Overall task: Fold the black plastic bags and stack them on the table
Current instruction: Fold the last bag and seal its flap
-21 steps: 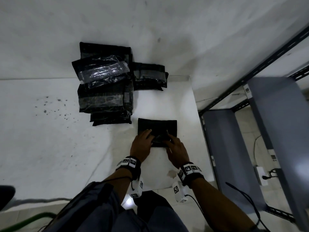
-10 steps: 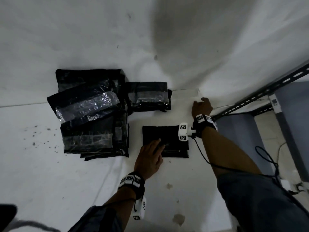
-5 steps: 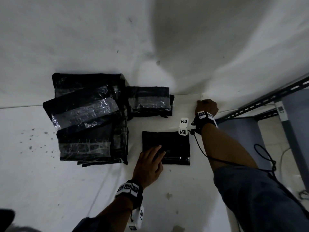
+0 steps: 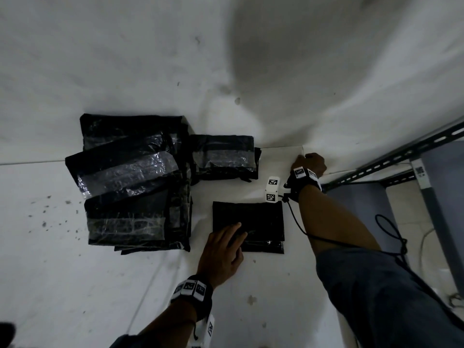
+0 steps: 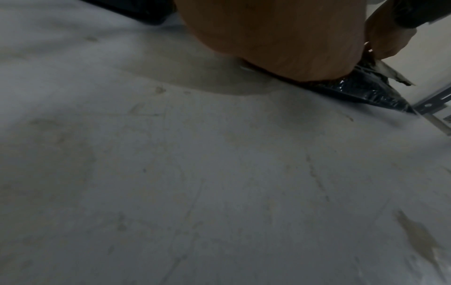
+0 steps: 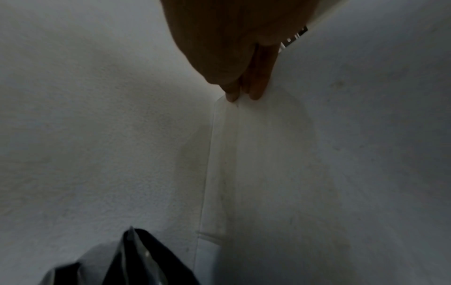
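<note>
Black folded bag (image 4: pixel 253 222) lies flat under open left hand (image 4: pixel 222 252); right hand (image 4: pixel 310 164) unclear.

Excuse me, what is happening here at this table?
A person is folding black plastic bags on a white table. The left hand presses flat on a folded bag near the table's right side. The right hand is at the far corner, its fingers touching a clear strip stuck along the wall edge, possibly tape. A pile of bags lies to the left, with a smaller bundle beside it.
</note>
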